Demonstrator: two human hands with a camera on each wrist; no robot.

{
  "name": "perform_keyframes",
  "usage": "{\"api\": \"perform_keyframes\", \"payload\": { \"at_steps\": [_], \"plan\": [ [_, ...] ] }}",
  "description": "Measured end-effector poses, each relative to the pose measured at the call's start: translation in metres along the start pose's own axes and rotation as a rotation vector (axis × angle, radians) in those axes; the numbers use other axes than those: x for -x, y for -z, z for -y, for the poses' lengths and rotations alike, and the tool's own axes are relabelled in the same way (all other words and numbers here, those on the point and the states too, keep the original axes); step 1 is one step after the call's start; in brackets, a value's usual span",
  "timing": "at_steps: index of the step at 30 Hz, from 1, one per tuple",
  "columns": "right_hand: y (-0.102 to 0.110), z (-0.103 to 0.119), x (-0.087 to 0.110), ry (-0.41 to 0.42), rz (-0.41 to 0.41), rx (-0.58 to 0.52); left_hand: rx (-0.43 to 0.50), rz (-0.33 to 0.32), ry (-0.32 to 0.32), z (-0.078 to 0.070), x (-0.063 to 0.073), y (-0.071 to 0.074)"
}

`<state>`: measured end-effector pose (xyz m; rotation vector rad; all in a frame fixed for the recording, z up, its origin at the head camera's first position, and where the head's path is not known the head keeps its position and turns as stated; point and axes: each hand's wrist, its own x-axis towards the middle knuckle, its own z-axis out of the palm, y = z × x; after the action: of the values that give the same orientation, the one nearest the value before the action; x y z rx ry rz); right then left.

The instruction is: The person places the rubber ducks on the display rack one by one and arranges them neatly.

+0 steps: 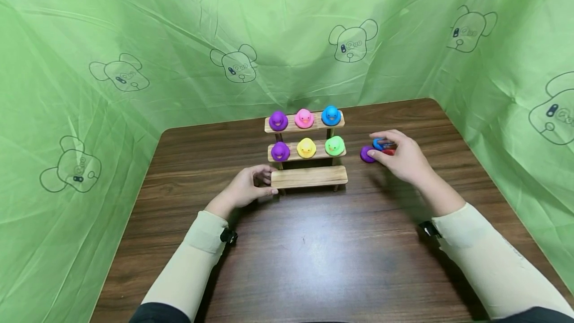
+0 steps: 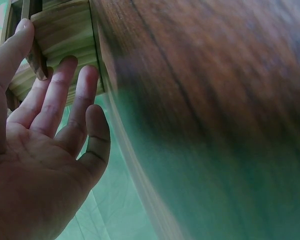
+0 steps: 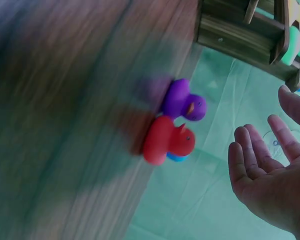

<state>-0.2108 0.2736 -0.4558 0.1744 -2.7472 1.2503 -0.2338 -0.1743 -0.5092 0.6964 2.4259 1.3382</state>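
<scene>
A three-tier wooden display stand (image 1: 309, 177) stands on the table. My left hand (image 1: 246, 186) holds the left end of its lowest board, thumb at the front and fingers behind; the left wrist view shows the thumb and index fingertips at the board's end. To the right of the stand, my right hand (image 1: 405, 157) hovers over three rubber ducks with thumb and fingers spread. These are a purple duck (image 3: 177, 100), a red duck (image 3: 160, 142) and a blue duck (image 1: 378, 144). In the right wrist view the fingers are apart from them, and the red duck mostly hides the blue one.
On the top board sit a purple duck (image 1: 278, 120), a pink duck (image 1: 304, 118) and a blue duck (image 1: 331, 115). The middle board carries a purple duck (image 1: 280, 152), a yellow duck (image 1: 307, 148) and a green duck (image 1: 334, 145). Green curtains (image 1: 287, 29) surround the brown table (image 1: 314, 253).
</scene>
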Motion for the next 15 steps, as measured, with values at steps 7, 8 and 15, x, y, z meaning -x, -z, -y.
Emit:
{"api": "perform_keyframes", "payload": {
  "at_steps": [7,8,15],
  "plan": [
    [0.011,-0.017,0.001,-0.042,0.003,0.012,-0.014,-0.001,0.003,0.001,0.000,0.000],
    [0.012,-0.019,0.002,-0.047,0.005,0.020,-0.015,0.000,0.002,0.002,0.000,0.000],
    [0.020,-0.033,0.001,-0.085,0.039,0.094,-0.010,0.000,0.006,0.002,0.000,-0.001]
  ]
}}
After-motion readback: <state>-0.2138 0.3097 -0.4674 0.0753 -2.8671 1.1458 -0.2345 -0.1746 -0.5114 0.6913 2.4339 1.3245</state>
